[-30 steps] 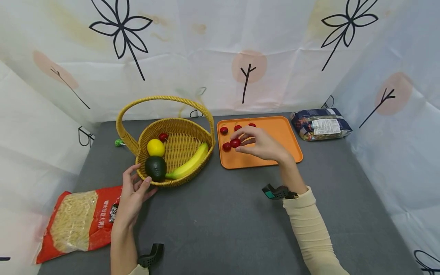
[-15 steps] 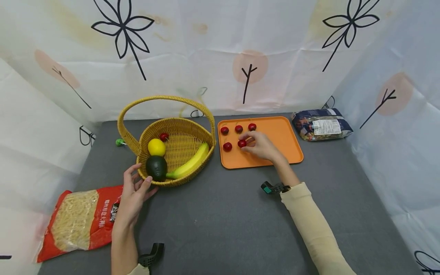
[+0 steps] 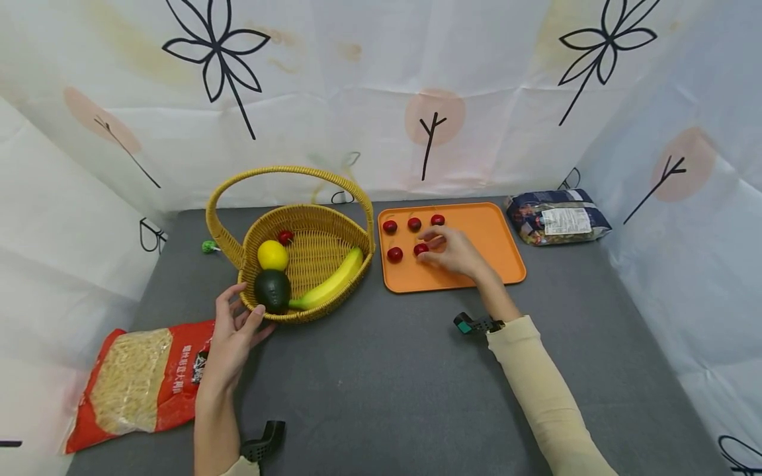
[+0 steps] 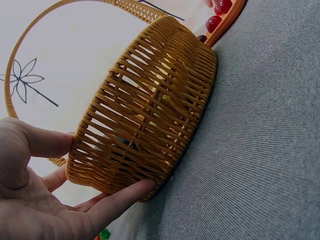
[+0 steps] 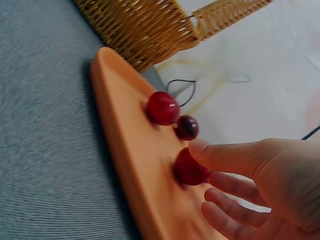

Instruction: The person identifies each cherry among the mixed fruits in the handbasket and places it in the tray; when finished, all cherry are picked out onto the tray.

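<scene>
My left hand (image 3: 232, 337) holds the near left side of a yellow wicker basket (image 4: 145, 110), thumb at the rim and fingers against the outside and underside. Inside the basket lie a lemon (image 3: 272, 255), an avocado (image 3: 272, 291), a banana (image 3: 329, 284) and one cherry (image 3: 286, 237). My right hand (image 3: 455, 251) is over the orange tray (image 3: 482, 231). Its thumb and forefinger lie loosely around a cherry (image 5: 189, 169) that sits on the tray; the thumb tip overlaps the cherry's edge. Several other cherries (image 3: 395, 254) rest on the tray's left half.
A red bag of pasta (image 3: 137, 380) lies left of my left forearm. At the back right is a dark blue package (image 3: 558, 217) with a white label. A small green item (image 3: 210, 246) lies left of the basket. White patterned cloth (image 3: 357, 99) surrounds the grey table (image 3: 381, 396).
My right hand has moved slightly right and lowered its cherry onto the tray; over the last half second its fingers have loosened a little. The left hand and basket have stayed put.
</scene>
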